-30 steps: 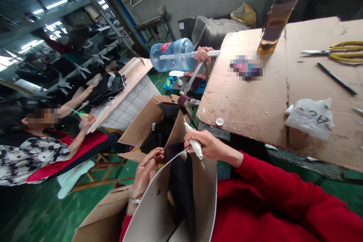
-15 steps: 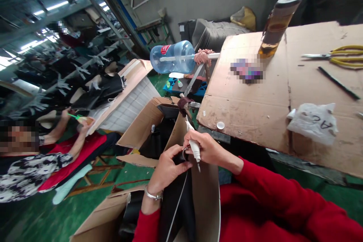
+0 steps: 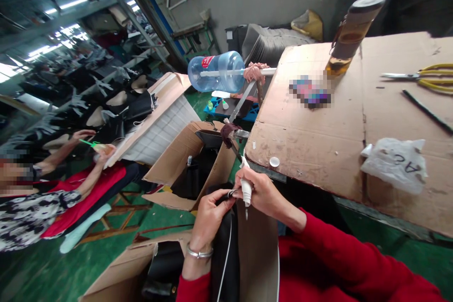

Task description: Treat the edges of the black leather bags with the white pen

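Beside the cardboard-topped table (image 3: 307,137), my right hand (image 3: 264,193) grips the white tube (image 3: 247,188) while my left (image 3: 212,214) pinches the black piece's edge (image 3: 228,194).

Black piece (image 3: 223,250): lower end cut by the bottom edge; tip partly hidden in the left hand (image 3: 209,212)
White tube (image 3: 246,189): middle partly covered by the right hand (image 3: 264,192)
Scissors (image 3: 421,77): handles cut by the right edge
Colourful item (image 3: 310,92): pixelated, kind unclear
Co-worker (image 3: 38,207): face pixelated, body cut at left
Near box (image 3: 118,264): cut by the bottom edge
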A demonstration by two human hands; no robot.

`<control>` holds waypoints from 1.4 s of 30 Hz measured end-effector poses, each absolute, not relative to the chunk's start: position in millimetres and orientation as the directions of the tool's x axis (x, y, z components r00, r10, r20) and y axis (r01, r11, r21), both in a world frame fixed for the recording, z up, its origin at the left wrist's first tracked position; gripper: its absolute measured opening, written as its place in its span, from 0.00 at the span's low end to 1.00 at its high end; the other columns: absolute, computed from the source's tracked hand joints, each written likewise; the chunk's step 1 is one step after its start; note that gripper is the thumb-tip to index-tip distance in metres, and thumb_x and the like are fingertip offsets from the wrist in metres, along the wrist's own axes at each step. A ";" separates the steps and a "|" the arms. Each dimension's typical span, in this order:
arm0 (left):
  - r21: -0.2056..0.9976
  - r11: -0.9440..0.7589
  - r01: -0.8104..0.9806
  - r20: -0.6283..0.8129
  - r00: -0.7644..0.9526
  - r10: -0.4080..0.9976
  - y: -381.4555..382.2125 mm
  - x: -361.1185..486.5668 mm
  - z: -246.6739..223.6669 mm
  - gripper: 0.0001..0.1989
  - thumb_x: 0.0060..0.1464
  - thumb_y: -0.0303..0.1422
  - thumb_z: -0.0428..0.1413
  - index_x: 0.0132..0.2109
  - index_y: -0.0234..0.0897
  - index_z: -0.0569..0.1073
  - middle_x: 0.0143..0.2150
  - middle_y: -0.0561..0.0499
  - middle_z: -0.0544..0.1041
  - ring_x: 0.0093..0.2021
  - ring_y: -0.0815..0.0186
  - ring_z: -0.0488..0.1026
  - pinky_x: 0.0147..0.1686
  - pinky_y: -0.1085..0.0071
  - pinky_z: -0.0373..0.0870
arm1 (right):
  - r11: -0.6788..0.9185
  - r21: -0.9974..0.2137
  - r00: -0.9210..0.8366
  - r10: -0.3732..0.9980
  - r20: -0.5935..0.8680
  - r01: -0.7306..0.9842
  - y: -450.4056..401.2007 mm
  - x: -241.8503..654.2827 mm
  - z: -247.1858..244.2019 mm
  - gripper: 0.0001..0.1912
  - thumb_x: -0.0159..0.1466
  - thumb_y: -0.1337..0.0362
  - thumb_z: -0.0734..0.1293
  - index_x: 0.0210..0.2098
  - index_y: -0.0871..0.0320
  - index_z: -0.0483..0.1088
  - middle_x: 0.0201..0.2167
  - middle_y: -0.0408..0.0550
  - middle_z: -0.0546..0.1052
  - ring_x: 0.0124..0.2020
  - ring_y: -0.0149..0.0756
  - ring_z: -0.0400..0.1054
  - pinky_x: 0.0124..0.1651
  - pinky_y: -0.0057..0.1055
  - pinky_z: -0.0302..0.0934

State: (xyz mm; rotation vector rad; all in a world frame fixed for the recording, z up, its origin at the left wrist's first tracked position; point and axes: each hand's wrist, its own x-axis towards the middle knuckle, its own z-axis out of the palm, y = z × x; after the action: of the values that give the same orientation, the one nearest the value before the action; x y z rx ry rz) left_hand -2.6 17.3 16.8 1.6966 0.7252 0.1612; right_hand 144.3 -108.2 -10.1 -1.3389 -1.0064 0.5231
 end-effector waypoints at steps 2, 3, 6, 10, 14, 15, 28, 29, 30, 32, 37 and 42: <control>0.925 -0.049 0.377 -0.288 0.779 0.558 14.8 -1.5 15.4 0.12 0.54 0.38 0.66 0.43 0.38 0.86 0.41 0.47 0.85 0.44 0.55 0.77 0.46 0.67 0.69 | 0.229 -0.964 0.476 0.838 0.267 0.137 -109.8 146.9 -9.9 0.08 0.65 0.67 0.72 0.38 0.57 0.67 0.30 0.40 0.72 0.28 0.29 0.63 0.32 0.25 0.55; 0.927 -0.025 0.373 -0.295 0.771 0.564 13.1 -0.7 14.5 0.11 0.54 0.38 0.66 0.41 0.37 0.86 0.39 0.47 0.84 0.42 0.56 0.77 0.44 0.68 0.69 | 0.242 -0.965 0.463 0.848 0.259 0.096 -110.4 147.9 -10.1 0.08 0.65 0.65 0.72 0.39 0.57 0.67 0.32 0.41 0.73 0.29 0.30 0.64 0.33 0.25 0.57; 0.941 0.082 0.329 -0.313 0.750 0.583 6.5 2.8 10.6 0.10 0.52 0.38 0.67 0.37 0.36 0.85 0.34 0.49 0.82 0.35 0.62 0.74 0.37 0.72 0.67 | 0.256 -0.967 0.468 0.853 0.230 0.009 -111.2 148.2 -12.1 0.09 0.63 0.66 0.71 0.39 0.56 0.66 0.34 0.43 0.74 0.31 0.32 0.66 0.35 0.26 0.59; 0.940 0.213 0.268 -0.342 0.751 0.564 -2.4 9.4 5.1 0.09 0.51 0.38 0.68 0.34 0.36 0.83 0.30 0.52 0.77 0.31 0.68 0.70 0.32 0.75 0.66 | 0.239 -0.970 0.559 0.800 0.217 0.034 -110.0 143.2 -16.1 0.10 0.58 0.73 0.68 0.37 0.56 0.65 0.32 0.40 0.72 0.29 0.30 0.63 0.33 0.24 0.58; 0.904 0.336 0.265 -0.415 0.735 0.536 -4.0 16.3 1.5 0.11 0.49 0.38 0.70 0.35 0.36 0.83 0.32 0.52 0.78 0.30 0.68 0.72 0.31 0.75 0.67 | 0.236 -0.963 0.588 0.765 0.265 0.127 -114.7 148.9 -15.9 0.09 0.60 0.73 0.68 0.38 0.56 0.67 0.31 0.39 0.73 0.28 0.29 0.65 0.32 0.24 0.58; 0.892 0.361 0.270 -0.435 0.727 0.531 -3.3 18.0 0.7 0.11 0.48 0.39 0.70 0.36 0.36 0.83 0.32 0.52 0.79 0.30 0.67 0.73 0.30 0.75 0.67 | 0.235 -0.961 0.588 0.760 0.276 0.147 -118.9 153.9 -14.5 0.08 0.63 0.71 0.68 0.40 0.55 0.68 0.32 0.40 0.74 0.29 0.30 0.67 0.34 0.24 0.60; 0.872 0.278 0.403 -0.489 0.740 0.462 -19.4 70.4 -5.0 0.15 0.44 0.40 0.71 0.38 0.35 0.85 0.28 0.49 0.81 0.24 0.66 0.72 0.24 0.73 0.67 | -0.056 -0.955 0.816 0.535 0.219 0.293 -205.1 247.7 -23.9 0.13 0.66 0.52 0.74 0.40 0.56 0.80 0.37 0.49 0.82 0.35 0.40 0.75 0.38 0.31 0.67; 0.873 0.268 0.406 -0.487 0.741 0.462 -20.9 74.5 -6.4 0.15 0.44 0.40 0.71 0.37 0.35 0.85 0.27 0.50 0.80 0.23 0.66 0.71 0.23 0.73 0.66 | -0.070 -0.959 0.817 0.543 0.193 0.273 -205.9 247.6 -27.9 0.14 0.65 0.52 0.74 0.40 0.57 0.79 0.36 0.49 0.81 0.33 0.40 0.74 0.35 0.31 0.66; 0.875 0.257 0.410 -0.484 0.745 0.459 -21.9 78.0 -7.8 0.15 0.44 0.40 0.71 0.37 0.35 0.85 0.26 0.50 0.80 0.22 0.66 0.71 0.23 0.73 0.66 | -0.079 -0.962 0.815 0.552 0.177 0.263 -206.3 247.1 -31.4 0.15 0.65 0.51 0.75 0.40 0.57 0.79 0.34 0.48 0.81 0.32 0.39 0.74 0.33 0.30 0.66; 0.876 0.236 0.420 -0.482 0.757 0.441 -23.2 83.7 -10.3 0.15 0.45 0.41 0.70 0.38 0.35 0.85 0.25 0.50 0.80 0.22 0.65 0.71 0.23 0.72 0.67 | -0.082 -0.961 0.807 0.564 0.174 0.265 -206.2 246.1 -36.5 0.16 0.64 0.50 0.75 0.40 0.57 0.79 0.34 0.48 0.81 0.31 0.39 0.74 0.33 0.31 0.66; 0.888 0.197 0.416 -0.459 0.773 0.437 -25.9 95.3 -13.8 0.15 0.46 0.41 0.71 0.38 0.35 0.85 0.29 0.48 0.82 0.27 0.63 0.75 0.29 0.70 0.71 | -0.096 -0.944 0.788 0.582 0.203 0.314 -205.1 246.8 -39.7 0.14 0.65 0.51 0.75 0.39 0.57 0.79 0.35 0.49 0.81 0.34 0.40 0.75 0.35 0.30 0.68; 0.906 0.129 0.402 -0.414 0.784 0.464 -30.9 103.5 -12.9 0.14 0.45 0.39 0.71 0.39 0.36 0.85 0.35 0.46 0.84 0.35 0.60 0.78 0.38 0.68 0.73 | -0.123 -0.941 0.814 0.546 0.201 0.315 -202.8 246.0 -37.6 0.15 0.67 0.52 0.73 0.36 0.57 0.79 0.32 0.48 0.80 0.30 0.37 0.73 0.29 0.28 0.64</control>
State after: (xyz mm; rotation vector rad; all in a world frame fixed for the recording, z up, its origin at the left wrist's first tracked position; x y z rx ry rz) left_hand 103.5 -30.9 -12.9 1.4832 0.7380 0.0512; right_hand 246.0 -202.8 -37.6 -1.7256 -0.6727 0.2245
